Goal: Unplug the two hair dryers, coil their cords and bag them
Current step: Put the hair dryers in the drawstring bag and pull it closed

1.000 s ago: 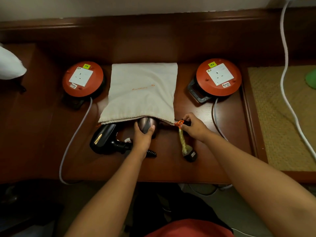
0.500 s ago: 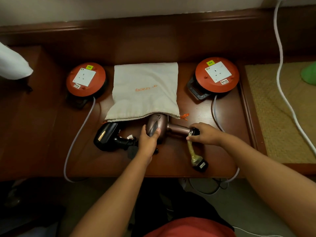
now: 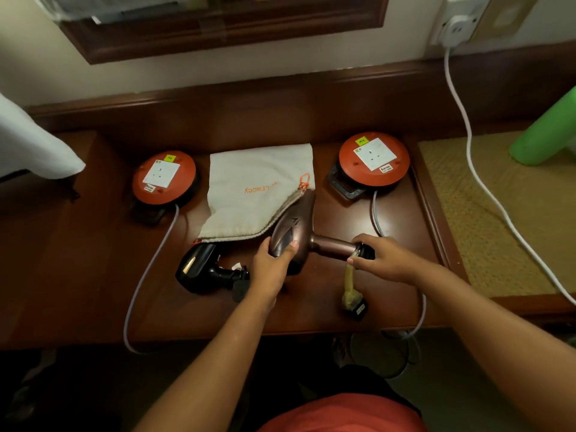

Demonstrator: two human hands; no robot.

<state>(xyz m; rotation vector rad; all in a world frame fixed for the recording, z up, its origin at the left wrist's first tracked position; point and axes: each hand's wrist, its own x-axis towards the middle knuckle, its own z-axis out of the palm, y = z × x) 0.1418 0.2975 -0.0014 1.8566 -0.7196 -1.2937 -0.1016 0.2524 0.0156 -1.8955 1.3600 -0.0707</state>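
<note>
Right now my left hand (image 3: 271, 265) is curled around the round head of the pink hair dryer (image 3: 294, 236), and my right hand (image 3: 378, 255) pinches the far end of its handle, where the cord comes out. The two hands are apart, one at each end. The dryer's nose pokes just inside the open mouth of the cloth bag (image 3: 255, 190), which lies flat on the wooden desk (image 3: 93, 275).

I think a few things could go wrong. The bag is soft and nobody holds it, so if I push, it may just slide away or bunch up. The handle sticks out sideways and could catch on the bag's edge. The cord with its plug (image 3: 353, 304) hangs loose below my right hand. It does not look coiled to me, so it could drag or snag on the way in.

The black hair dryer (image 3: 199, 269) lies just beside my left hand, right at the bag's mouth, with part of it under the bag's edge. It crowds the opening. Two orange cord reels (image 3: 163, 177) (image 3: 374, 159) sit on either side of the bag, well apart from each other, with grey cords running off the desk. A white cable (image 3: 473, 157) hangs from the wall socket (image 3: 458, 26) on the right.
</note>
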